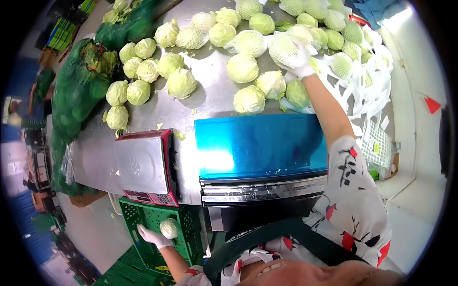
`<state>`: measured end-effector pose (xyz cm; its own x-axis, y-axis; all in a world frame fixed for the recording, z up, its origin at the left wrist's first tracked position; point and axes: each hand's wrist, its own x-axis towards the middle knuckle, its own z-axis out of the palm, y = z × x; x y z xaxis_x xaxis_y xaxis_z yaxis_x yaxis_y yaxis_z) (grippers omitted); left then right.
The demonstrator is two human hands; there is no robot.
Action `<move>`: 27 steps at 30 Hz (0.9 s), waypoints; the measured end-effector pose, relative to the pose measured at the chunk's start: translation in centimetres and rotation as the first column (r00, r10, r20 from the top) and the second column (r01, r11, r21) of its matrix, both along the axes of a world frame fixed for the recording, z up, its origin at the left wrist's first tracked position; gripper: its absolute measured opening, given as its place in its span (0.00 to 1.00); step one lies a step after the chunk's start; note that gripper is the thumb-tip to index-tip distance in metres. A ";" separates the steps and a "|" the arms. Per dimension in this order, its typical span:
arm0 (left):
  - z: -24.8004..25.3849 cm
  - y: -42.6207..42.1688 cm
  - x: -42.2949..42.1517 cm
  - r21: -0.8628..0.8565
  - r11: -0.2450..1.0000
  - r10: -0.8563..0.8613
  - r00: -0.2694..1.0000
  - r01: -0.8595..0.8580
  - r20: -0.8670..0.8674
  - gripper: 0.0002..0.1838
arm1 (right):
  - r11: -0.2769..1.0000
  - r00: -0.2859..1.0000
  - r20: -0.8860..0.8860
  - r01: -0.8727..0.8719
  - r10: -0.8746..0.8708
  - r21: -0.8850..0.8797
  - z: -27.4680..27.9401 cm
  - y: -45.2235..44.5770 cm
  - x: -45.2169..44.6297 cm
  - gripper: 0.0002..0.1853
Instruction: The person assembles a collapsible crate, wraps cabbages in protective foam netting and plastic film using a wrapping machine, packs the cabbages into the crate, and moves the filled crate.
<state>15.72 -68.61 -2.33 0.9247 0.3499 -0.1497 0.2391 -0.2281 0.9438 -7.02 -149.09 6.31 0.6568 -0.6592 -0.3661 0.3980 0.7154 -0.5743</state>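
My right hand (pixel 300 62), in a white glove, reaches to the far side of the table with its fingers on a cabbage in white foam netting (pixel 284 50). Other netted and bare cabbages lie close around it. Lower left, my gloved left hand (pixel 151 236) is open over the green crate (pixel 185 233), its fingers stretched out. Beside it, inside the crate, sits one netted cabbage (pixel 168 228); I see a small gap between them.
A red scale (pixel 142 164) with a metal plate stands left of a blue-topped machine (pixel 260 145). Bare cabbages (pixel 181 83) are spread on the metal table. Green mesh sacks (pixel 78 90) line the left edge; white foam nets (pixel 353 95) pile up at right.
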 end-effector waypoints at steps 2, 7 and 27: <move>4.6 -8.0 1.1 -0.027 0.988 -0.143 0.979 0.149 0.146 0.23 | 0.988 0.989 0.058 -0.133 0.138 -0.078 2.5 2.7 0.8 0.29; 9.8 -22.2 2.2 -0.540 0.671 -0.550 0.829 0.509 0.098 0.23 | 0.818 0.899 -0.158 -0.438 0.409 -0.372 8.9 19.6 8.9 0.31; 4.0 -16.1 5.4 -0.589 0.803 -0.105 0.994 0.090 0.009 0.43 | 0.208 0.833 -0.534 -0.553 0.146 -0.806 0.2 46.4 28.8 0.50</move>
